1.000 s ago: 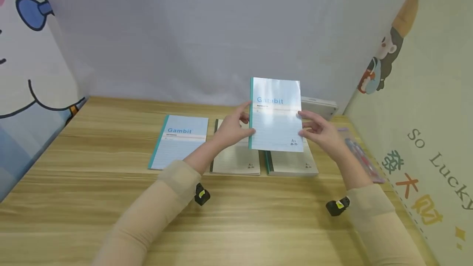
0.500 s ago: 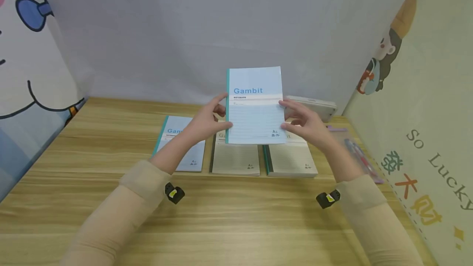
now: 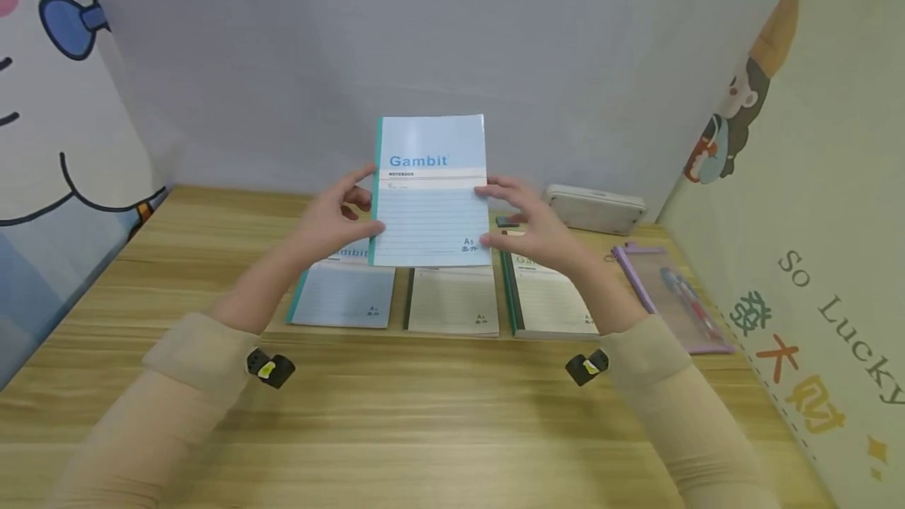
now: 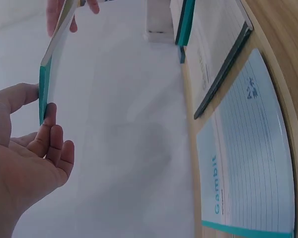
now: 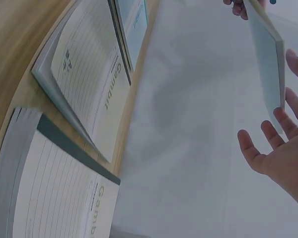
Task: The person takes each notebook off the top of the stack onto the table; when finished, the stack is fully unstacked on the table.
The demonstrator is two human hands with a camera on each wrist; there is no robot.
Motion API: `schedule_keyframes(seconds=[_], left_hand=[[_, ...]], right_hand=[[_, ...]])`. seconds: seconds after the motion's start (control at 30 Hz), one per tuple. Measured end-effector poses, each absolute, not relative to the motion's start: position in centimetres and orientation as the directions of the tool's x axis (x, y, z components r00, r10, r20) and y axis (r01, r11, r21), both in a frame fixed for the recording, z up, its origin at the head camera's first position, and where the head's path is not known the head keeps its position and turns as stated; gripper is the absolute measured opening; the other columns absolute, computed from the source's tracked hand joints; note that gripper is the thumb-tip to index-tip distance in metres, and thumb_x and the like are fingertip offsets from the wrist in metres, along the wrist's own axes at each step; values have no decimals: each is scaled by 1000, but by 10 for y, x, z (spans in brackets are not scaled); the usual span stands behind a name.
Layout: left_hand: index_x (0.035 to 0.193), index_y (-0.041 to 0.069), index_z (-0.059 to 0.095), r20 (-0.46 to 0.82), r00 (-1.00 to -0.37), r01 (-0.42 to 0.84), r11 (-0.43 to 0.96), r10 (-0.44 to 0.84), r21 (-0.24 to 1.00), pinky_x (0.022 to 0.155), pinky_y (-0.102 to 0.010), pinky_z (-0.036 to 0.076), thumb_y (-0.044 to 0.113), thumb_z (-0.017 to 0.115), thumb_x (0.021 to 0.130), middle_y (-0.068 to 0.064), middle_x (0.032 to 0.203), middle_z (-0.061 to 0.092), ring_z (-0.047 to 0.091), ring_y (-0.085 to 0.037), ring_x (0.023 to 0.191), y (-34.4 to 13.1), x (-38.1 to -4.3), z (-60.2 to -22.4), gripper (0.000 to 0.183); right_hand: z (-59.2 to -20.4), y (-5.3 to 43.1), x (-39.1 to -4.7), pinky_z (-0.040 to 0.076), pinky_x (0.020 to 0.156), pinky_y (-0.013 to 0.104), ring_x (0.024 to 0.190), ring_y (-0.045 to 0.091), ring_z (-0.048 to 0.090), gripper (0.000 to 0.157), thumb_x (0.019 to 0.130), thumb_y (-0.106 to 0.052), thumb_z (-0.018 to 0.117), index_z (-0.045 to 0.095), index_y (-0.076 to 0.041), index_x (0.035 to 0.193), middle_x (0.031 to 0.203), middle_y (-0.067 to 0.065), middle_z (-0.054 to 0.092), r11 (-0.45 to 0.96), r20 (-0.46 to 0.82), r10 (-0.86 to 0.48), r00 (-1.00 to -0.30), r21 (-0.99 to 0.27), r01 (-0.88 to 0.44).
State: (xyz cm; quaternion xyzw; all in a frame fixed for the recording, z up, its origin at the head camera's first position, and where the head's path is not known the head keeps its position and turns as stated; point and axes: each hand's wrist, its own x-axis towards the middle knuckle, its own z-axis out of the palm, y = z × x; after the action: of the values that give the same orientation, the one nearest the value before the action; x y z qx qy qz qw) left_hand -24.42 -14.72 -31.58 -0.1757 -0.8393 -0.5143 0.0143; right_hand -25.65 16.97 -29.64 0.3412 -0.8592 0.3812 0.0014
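Note:
Between both hands a light-blue Gambit notebook (image 3: 431,195) with a teal spine is held up above the table, its cover facing the head camera. My left hand (image 3: 332,214) pinches the spine edge between thumb and fingers. The opposite edge is pinched by my right hand (image 3: 533,218). Below the raised one lies another blue notebook (image 3: 342,293), partly covered by it in the head view. To its right are a cream notebook (image 3: 452,301) with a dark spine and a thicker cream stack (image 3: 551,301) with dark and teal spines, partly behind the right hand.
A white box-like case (image 3: 596,209) stands at the back right of the wooden table (image 3: 424,422). Beside it lies a clear pouch (image 3: 672,297) with purple edging and pens inside. A small dark object (image 3: 507,221) sits behind the cream stack. A white cloth backdrop (image 3: 424,38) rises behind.
Both hands have carried the raised blue notebook leftward and slightly up, from over the cream notebooks to over the gap between the lying blue and cream ones. The notebooks on the table look unmoved.

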Motion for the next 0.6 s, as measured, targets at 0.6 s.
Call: schedule_keyframes(seconds=[0.6], left_hand=[[152,19,19,127,-959,231,440,253,868,78,-16,45,17,67,89,-4,108,53,52,-12,94,-245,-231,-341,80]], right_hand=[[-328,74,-256,35,105,51,144,23,15,84,79,-31,77,30,-21,149,158,4,11,493,129,-659,-741,-670,-555]])
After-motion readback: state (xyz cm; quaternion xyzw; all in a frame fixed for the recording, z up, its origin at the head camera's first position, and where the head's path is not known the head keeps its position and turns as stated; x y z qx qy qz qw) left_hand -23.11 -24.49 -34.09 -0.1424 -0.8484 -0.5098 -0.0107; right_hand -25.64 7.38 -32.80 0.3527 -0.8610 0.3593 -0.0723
